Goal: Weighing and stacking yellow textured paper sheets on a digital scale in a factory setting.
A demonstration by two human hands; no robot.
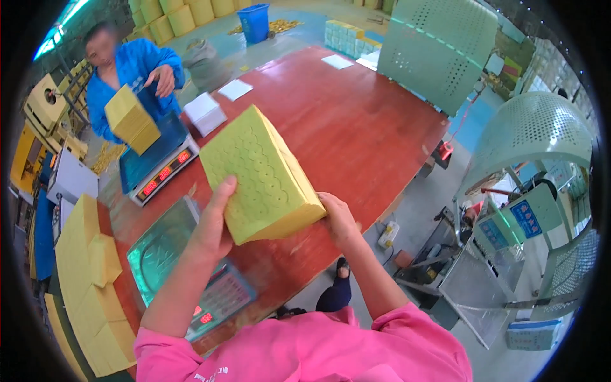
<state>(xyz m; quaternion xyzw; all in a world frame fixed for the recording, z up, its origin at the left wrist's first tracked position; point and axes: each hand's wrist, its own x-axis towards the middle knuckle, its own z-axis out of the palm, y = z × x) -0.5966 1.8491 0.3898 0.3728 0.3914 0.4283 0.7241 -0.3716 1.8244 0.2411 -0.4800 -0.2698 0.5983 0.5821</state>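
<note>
Between my two hands is a thick block of yellow paper sheets (258, 181), its top face punched with wavy rows of marks. My left hand (215, 223) grips its left side, thumb on the patterned face. Around the right lower corner closes my right hand (337, 215), fingers partly hidden behind the block. The block is tilted and held above the red table (331, 121). Below my left forearm sits a digital scale (162, 245) with a shiny pan, partly covered by my arm.
Across the table a person in blue (137, 60) has a yellow paper block (132, 118) at a second scale (159, 169). White paper stacks (205, 113) lie nearby. Yellow paper blocks (92, 286) line the left edge. Perforated metal machinery (528, 134) stands at right.
</note>
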